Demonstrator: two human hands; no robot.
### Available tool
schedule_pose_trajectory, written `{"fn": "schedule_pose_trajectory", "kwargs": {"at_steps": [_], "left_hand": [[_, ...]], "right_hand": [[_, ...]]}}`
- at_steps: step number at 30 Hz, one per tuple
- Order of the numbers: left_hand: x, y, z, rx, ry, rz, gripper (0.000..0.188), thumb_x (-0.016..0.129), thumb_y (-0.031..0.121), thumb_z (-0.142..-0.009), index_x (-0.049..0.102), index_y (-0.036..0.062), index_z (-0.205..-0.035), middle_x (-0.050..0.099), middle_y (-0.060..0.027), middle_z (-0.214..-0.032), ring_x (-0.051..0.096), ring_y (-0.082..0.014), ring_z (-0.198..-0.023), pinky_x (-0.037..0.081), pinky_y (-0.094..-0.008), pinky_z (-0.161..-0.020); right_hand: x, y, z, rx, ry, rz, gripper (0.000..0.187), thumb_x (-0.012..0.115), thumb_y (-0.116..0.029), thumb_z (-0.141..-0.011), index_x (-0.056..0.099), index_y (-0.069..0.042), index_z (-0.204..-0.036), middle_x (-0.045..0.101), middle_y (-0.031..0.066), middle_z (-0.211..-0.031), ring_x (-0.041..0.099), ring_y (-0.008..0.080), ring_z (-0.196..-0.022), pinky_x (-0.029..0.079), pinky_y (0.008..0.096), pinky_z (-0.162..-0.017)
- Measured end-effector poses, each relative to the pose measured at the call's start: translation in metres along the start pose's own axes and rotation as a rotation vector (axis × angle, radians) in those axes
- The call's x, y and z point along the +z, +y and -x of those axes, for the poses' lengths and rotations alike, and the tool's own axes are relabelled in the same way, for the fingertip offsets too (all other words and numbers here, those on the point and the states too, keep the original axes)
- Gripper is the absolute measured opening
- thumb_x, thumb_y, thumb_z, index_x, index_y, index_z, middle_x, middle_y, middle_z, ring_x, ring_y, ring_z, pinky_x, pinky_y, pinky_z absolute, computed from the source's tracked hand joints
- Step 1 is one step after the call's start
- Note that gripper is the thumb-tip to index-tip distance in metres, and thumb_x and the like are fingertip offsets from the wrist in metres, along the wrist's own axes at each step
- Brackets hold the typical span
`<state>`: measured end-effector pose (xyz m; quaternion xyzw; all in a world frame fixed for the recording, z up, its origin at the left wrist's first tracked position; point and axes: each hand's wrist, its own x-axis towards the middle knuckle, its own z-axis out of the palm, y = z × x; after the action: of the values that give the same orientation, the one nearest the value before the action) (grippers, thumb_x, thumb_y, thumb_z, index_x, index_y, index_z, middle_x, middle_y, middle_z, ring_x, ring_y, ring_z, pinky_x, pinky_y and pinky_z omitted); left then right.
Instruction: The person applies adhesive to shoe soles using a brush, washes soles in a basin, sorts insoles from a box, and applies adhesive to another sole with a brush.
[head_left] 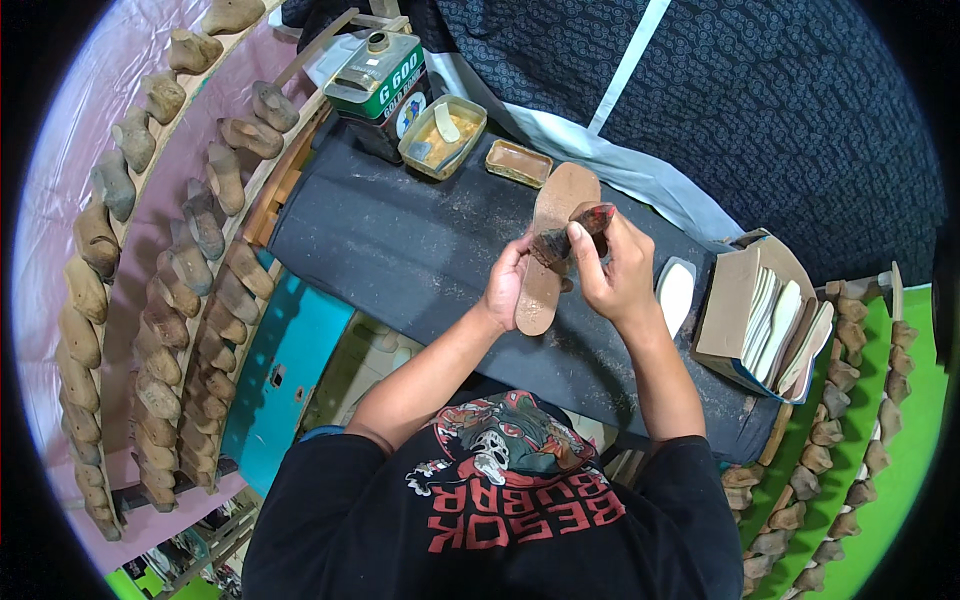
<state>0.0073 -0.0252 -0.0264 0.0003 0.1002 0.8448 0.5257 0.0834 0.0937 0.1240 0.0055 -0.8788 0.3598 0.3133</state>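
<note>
Over the dark cloth-covered workbench, my left hand holds a long brown shoe sole from below, near its lower end. A dark strap piece crosses the sole at its middle. My right hand is closed around a small brush with a reddish tip, pressed against the strap on the sole. The sole's lower end points toward me and its upper end points away.
A glue tin, an open tray of yellowish glue and a small flat tin stand at the bench's far end. A cardboard box of insoles and a white insole lie right. Racks of wooden shoe lasts flank both sides.
</note>
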Motion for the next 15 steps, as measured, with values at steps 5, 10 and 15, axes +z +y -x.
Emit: {"fn": "schedule_pose_trajectory", "kwargs": {"at_steps": [5, 10, 15], "left_hand": [[0.027, 0.012, 0.007, 0.044, 0.070, -0.080, 0.052, 0.039, 0.045, -0.104, 0.058, 0.0072, -0.135, 0.067, -0.0126, -0.121, 0.065, -0.0260, -0.112, 0.052, -0.0413, -0.102], [0.003, 0.029, -0.001, 0.112, -0.047, -0.030, 0.054, 0.036, 0.047, -0.105, 0.059, 0.0059, -0.131, 0.065, -0.0129, -0.107, 0.065, -0.0240, -0.096, 0.056, -0.0449, -0.088], [0.011, 0.031, 0.002, 0.143, 0.067, -0.002, 0.050, 0.039, 0.046, -0.105, 0.061, 0.0075, -0.128, 0.067, -0.0150, -0.107, 0.069, -0.0272, -0.094, 0.059, -0.0440, -0.084]], "right_hand": [[0.006, -0.011, 0.022, -0.140, -0.125, -0.051, 0.012, 0.067, -0.002, -0.084, 0.062, 0.003, -0.094, 0.062, 0.0158, -0.078, 0.064, 0.0336, -0.067, 0.052, 0.0401, -0.063], [0.009, -0.027, 0.038, -0.201, -0.191, -0.111, 0.016, 0.068, -0.001, -0.083, 0.063, 0.002, -0.098, 0.063, 0.0141, -0.076, 0.064, 0.0321, -0.064, 0.052, 0.0396, -0.062], [0.002, -0.016, 0.024, -0.175, -0.120, -0.091, 0.015, 0.069, 0.002, -0.083, 0.063, 0.004, -0.097, 0.065, 0.0149, -0.076, 0.063, 0.0279, -0.060, 0.050, 0.0368, -0.057]]}}
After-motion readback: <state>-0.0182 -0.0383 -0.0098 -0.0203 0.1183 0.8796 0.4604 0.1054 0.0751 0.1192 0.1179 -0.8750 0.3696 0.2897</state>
